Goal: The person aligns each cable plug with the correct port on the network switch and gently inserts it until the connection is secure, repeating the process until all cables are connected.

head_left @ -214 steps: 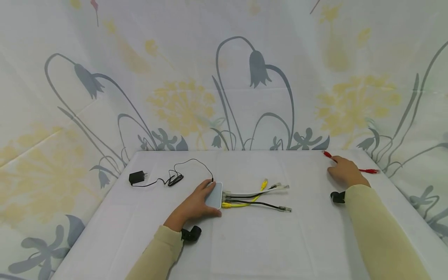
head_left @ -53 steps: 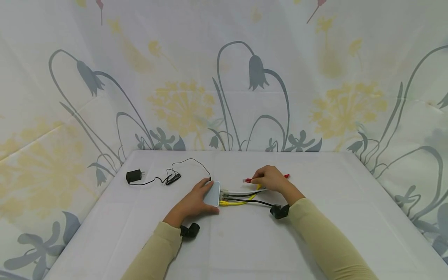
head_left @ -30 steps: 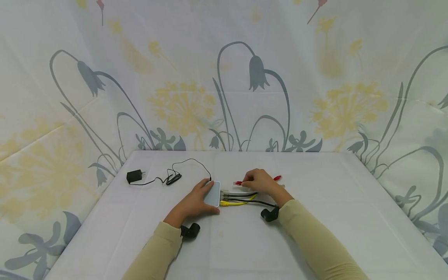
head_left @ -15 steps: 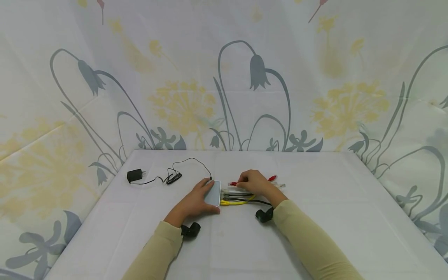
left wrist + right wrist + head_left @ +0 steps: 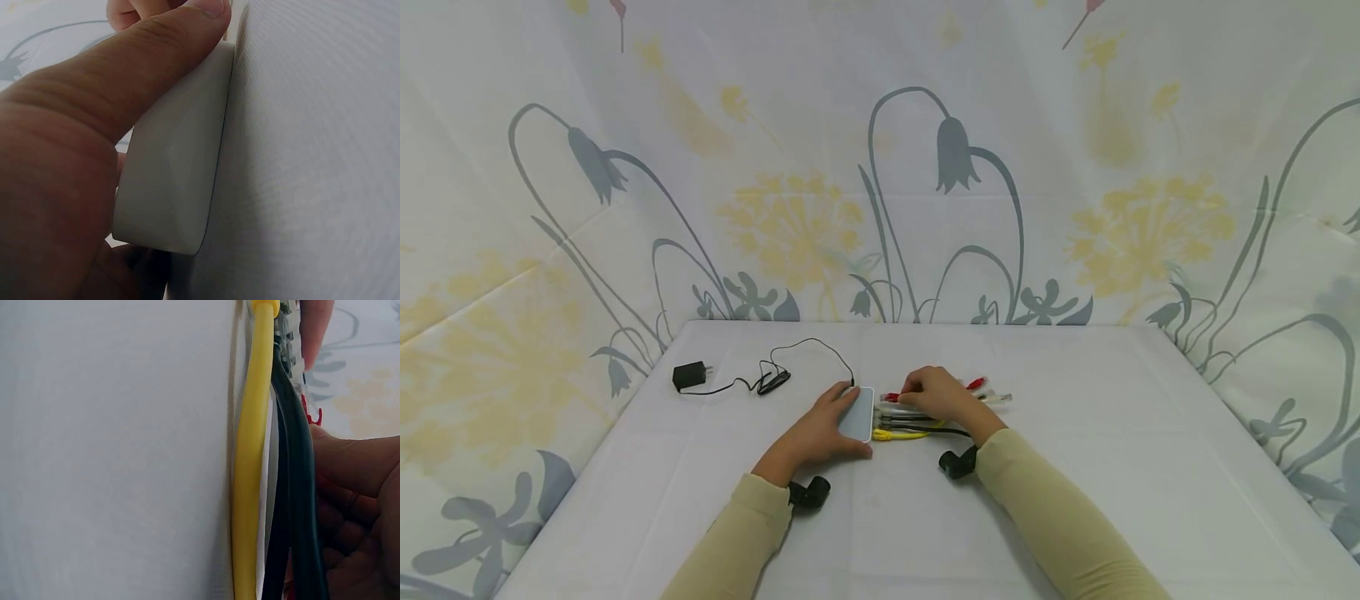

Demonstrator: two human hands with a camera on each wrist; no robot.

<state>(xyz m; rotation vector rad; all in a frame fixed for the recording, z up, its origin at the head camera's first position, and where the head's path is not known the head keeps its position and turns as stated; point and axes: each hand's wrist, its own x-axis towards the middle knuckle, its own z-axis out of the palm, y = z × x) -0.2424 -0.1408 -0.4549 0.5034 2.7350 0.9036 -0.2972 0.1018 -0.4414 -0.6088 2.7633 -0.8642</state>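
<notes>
My left hand grips the small white network switch on the table, its thumb along the near side in the left wrist view. With thumb and fingers, my right hand pinches a red Ethernet cable by its plug end. That plug points left, close to the far end of the switch's port side. Yellow and black Ethernet cables run from the ports beside the right hand in the right wrist view. A white cable lies among them, partly hidden by the right hand.
A black power adapter lies at the table's left. Its thin cord loops to the switch's far side. Loose clear plugs stick out right of my right hand. A flower-patterned cloth hangs behind the white table.
My right hand picked up the red cable at the table's far right and brought it left, lately creeping up to the switch's ports. The left hand keeps its grip on the switch.
</notes>
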